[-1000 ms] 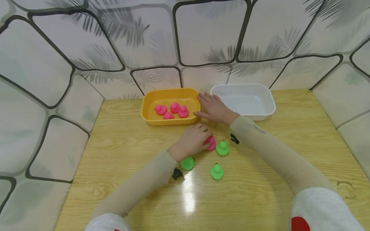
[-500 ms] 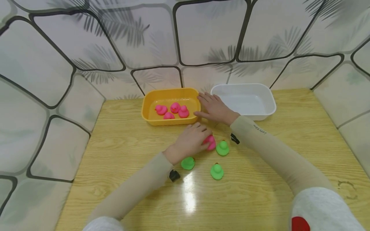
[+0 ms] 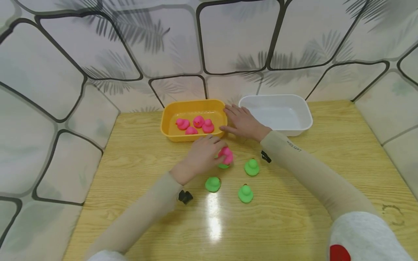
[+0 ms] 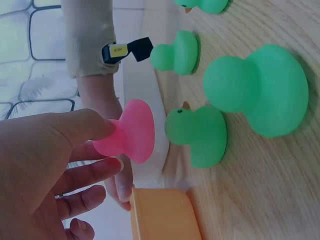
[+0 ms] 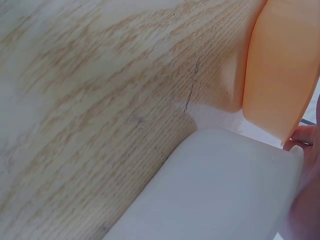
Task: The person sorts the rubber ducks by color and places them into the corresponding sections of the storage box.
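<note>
My left hand pinches a pink rubber duck between thumb and fingers, lifted off the table in the left wrist view. Just beyond it stands a green rubber duck, mostly covered by the pink one in the head view. More green ducks stand nearby: one to the right, another nearer me, and a third below my left hand. My right hand lies with fairly straight fingers at the right rim of the yellow-orange tub. Several pink ducks sit inside that tub.
A white tub stands right of the yellow-orange one, partly behind my right hand. Both tubs are at the back of the wooden table, close to a patterned wall covering. Black cameras are strapped at the wrists.
My left hand has picked up the pink duck and moved left and slightly back with it. A green duck now shows beneath it. My right hand stays at the tub's rim.
</note>
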Demonstrator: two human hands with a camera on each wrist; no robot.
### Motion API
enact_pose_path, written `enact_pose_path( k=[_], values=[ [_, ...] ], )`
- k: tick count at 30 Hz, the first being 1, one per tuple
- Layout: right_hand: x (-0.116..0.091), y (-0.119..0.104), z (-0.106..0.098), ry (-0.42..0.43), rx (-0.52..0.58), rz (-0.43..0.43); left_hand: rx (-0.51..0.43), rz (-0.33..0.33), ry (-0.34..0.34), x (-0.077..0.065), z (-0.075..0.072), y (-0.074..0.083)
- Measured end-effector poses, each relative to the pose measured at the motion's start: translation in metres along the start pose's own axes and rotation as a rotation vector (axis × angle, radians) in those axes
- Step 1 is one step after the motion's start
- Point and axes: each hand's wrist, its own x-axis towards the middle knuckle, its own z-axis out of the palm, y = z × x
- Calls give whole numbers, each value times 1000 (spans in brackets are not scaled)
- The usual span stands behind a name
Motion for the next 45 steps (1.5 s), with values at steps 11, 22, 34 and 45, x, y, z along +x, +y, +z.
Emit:
enact_pose_path(
  k=[11,22,34,45],
  values=[
    [0,-2,0,-8,-5,9,19,-12,78,-9,-8,-18],
    [0,-1,0,-3,3,7,16,-48,97,-12,-7,-42],
    [1,1,1,-4,14,-7,0,-112,138,-14,-15,-70],
    [0,1,-1,-18,25,-10,-33,-160,143,-14,-31,-86]
  ],
)
